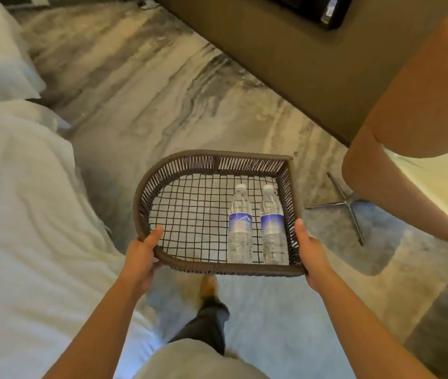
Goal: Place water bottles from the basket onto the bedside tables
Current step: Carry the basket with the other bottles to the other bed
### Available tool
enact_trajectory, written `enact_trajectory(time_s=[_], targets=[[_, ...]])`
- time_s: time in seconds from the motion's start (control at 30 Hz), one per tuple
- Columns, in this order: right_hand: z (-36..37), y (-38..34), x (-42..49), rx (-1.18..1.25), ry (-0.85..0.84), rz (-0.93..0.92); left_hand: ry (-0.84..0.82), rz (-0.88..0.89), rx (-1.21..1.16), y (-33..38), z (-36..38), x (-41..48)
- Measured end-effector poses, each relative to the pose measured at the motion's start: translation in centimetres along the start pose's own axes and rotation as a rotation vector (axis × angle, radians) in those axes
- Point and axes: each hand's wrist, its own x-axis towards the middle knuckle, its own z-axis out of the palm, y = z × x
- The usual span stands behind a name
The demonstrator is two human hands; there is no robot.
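We carry the basket point(218, 269), left hand point(142, 254) and right hand point(310, 251) clamped on its rims; 2 bottles point(240, 228) lie inside, right. Keep it level until we reach a table.

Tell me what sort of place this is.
Most likely a hotel bedroom: a bed with white linen on the left, patterned carpet underfoot, an upholstered chair, and a basket carrying two water bottles.

Chair point(419, 110) cut off at right edge
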Motion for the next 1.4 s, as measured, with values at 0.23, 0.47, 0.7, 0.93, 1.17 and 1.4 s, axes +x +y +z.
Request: enact_trajectory(time_s=[0.23, 0.47, 0.7, 0.93, 1.17, 1.4], targets=[[6.3, -10.7, 14.2, -0.108, -0.128, -0.015, 0.134, 0.036, -0.078, 5.3, 3.6, 11.9], [15.0, -24.7, 25.8, -0.179, -0.211, -0.054, 0.256, 0.038, -0.179, 14.4, 5.8, 24.8], [23.1, -36.3, 35.7, -0.23, -0.337, -0.108, 0.359, 0.063, -0.239, 21.9, 7.7, 35.3], [33.6, -48.6, 48.9, -0.337, -0.455, -0.121, 0.483, 0.053, -0.285, 28.8, 10.3, 48.7], [45.0, -62.2, 56.5, -0.458, -0.593, -0.201, 0.62, 0.083, -0.429, 37.1, 10.9, 57.8], [60.8, -69.8, 60.7, -0.537, -0.712, -0.219, 0.763, 0.103, -0.493, 43.0, 4.7, 67.7]])
